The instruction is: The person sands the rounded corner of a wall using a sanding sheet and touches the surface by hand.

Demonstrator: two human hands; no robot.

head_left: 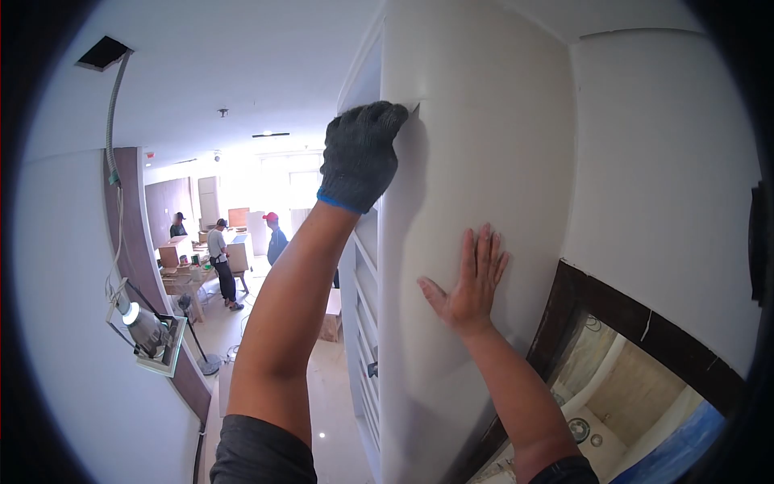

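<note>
My left hand, in a dark knitted glove with a blue cuff, is raised at the upper left edge of a cream wall panel. Its fingers are closed around a tool with a thin pointed blade that pokes out against the panel; the handle is hidden in the glove. Lower down, my bare right hand lies flat on the same panel, fingers spread, with pale dust on the fingertips. White slatted shelving borders the panel's left edge.
A dark-framed mirror or opening leans close at the lower right. On the left, a lamp hangs from a cable beside the wall. Several people work farther back, one standing near a cluttered bench. A stand is on the floor.
</note>
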